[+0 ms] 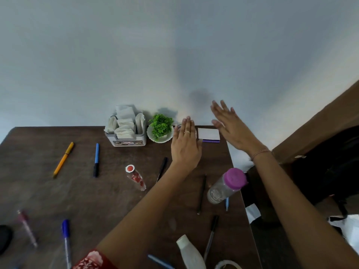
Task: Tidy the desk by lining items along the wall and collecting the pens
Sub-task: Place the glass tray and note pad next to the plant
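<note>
A tissue holder (125, 131), a small green plant in a white dish (160, 129) and a white notepad (208, 134) stand along the wall. My left hand (185, 144) lies flat with straight fingers over a clear glass object (178, 128) between plant and notepad. My right hand (230, 126) hovers open above the notepad's right end, holding nothing. Several pens lie loose on the brown desk (97, 195): an orange one (63, 159), a blue one (96, 159), a black one (162, 169), a dark pencil (202, 194) and a blue marker (66, 239).
A small clear bottle with a red cap (136, 177) lies mid-desk. A purple-lidded bottle (226, 186) stands near the right edge. A white bottle (191, 253), a tape roll (227, 265) and more pens lie at the front. A pink pen (27, 228) is at the left.
</note>
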Demonstrator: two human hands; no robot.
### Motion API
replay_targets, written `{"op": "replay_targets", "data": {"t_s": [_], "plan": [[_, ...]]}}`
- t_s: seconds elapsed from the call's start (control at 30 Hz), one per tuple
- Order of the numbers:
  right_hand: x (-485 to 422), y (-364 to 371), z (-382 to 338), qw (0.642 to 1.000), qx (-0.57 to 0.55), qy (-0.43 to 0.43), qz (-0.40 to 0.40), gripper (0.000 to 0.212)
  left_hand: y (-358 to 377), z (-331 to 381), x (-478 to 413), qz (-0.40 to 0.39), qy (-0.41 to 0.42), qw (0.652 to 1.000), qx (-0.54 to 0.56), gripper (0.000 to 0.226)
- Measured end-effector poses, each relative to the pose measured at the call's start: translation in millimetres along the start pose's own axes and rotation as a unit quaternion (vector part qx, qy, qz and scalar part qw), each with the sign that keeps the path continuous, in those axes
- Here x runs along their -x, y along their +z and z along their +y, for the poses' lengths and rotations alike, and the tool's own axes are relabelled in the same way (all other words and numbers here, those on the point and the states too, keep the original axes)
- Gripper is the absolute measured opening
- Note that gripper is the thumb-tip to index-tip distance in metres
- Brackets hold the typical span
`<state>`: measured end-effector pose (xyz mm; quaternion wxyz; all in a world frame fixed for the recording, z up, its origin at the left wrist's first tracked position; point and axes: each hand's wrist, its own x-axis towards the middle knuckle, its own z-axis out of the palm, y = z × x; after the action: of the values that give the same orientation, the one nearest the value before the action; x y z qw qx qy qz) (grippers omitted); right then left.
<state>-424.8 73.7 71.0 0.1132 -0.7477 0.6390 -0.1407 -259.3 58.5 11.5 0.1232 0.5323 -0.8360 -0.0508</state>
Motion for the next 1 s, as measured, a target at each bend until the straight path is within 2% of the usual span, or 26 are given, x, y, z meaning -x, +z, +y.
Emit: {"op": "replay_targets", "data": {"t_s": [0.23,0.5,0.57,0.63,0.73,0.83,1.0], "plan": [[14,-38,-106,0.996,0.006,-0.042,0.076,0.063,-63,-46,36,0.024,-0.023,0.999,0.003,0.066],[25,10,-202,0.995,-0.016,-0.074,0.063,0.065,-99,-113,84,0.031,-0.051,0.998,-0.001,0.067],[31,28,-218,0.995,-0.020,-0.077,0.054,0.069,-104,-125,97,0.025,-0.059,0.998,0.006,0.076],[41,48,-231,0.996,-0.009,-0.071,0.044,0.072,-103,-135,114,0.008,-0.063,0.998,-0.010,0.081],[63,82,-240,0.998,0.011,-0.052,0.021,0.065,-91,-144,142,-0.022,-0.065,0.997,-0.024,0.072],[88,118,-240,0.999,0.034,-0.033,-0.001,0.068,-72,-144,167,-0.048,-0.065,0.996,-0.025,0.068],[139,153,-234,0.998,0.050,0.034,-0.003,0.067,-42,-132,201,-0.079,-0.033,0.996,0.003,0.063]]}}
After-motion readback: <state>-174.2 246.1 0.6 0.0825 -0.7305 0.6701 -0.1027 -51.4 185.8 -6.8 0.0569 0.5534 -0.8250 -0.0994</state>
